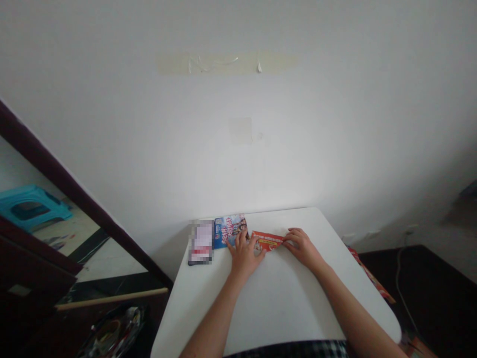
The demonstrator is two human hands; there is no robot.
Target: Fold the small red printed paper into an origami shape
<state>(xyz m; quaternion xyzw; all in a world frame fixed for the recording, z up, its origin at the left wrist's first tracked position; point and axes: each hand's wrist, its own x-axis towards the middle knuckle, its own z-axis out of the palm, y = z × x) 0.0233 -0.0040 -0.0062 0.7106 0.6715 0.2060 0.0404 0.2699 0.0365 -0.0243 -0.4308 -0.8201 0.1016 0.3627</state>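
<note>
A red leaflet (269, 241) with white and yellow print lies on the white table between my hands. It tapers to a point at its right end and looks folded. My right hand (302, 247) pinches that pointed end between thumb and fingers. My left hand (244, 256) rests with fingers spread, thumb and index at the leaflet's left end, the other fingertips over the lower right part of a blue leaflet (222, 237). Left of the blue leaflet is a phone-shaped object (201, 243), its face blurred by pixels.
The white table (286, 308) has rounded corners and stands against a wall (298, 164) with tape marks. On the left are a dark-framed mirror (85, 199) and a bag of items (112, 333) on the floor. A cable (399, 278) hangs at the right.
</note>
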